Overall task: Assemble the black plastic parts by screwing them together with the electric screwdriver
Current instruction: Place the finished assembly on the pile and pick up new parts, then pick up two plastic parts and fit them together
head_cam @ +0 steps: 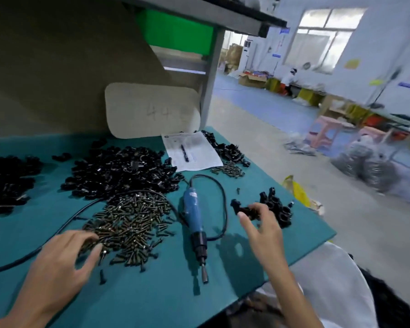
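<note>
On the teal surface [152, 304], centre-right, the electric screwdriver [191, 209] lay flat, with neither of the hands on it. It had a blue body, a black collar and a metal bit pointing at the near edge. Its black cord [223, 197] looped off the far end and curved back along its right side.

Just left of it was the screw pile [133, 216]: dark, brassy, loosely spread, with strays near the bit. Behind that sat the main heap of black plastic parts [121, 171], glossy, small and jumbled. A second heap [5, 181] lay at the left edge.

The right hand [263, 230] was raised right of the screwdriver, wrist low and fingers up. It pinched one black plastic part [243, 209] between thumb and fingertips, index finger partly out. The part was clear of the surface and just beside a small cluster of parts [276, 209] near the right edge.

The left hand [64, 259] was palm down at the near-left rim of the screw pile, fingers curled into the screws and thumb alongside. I could not tell whether it actually gripped a screw.

At the far side a printed sheet [194, 159] had a pen [184, 152] lying on it. More parts [225, 147] and a few screws [230, 170] lay beside it. A rounded cardboard panel [149, 110] leaned behind.
</note>
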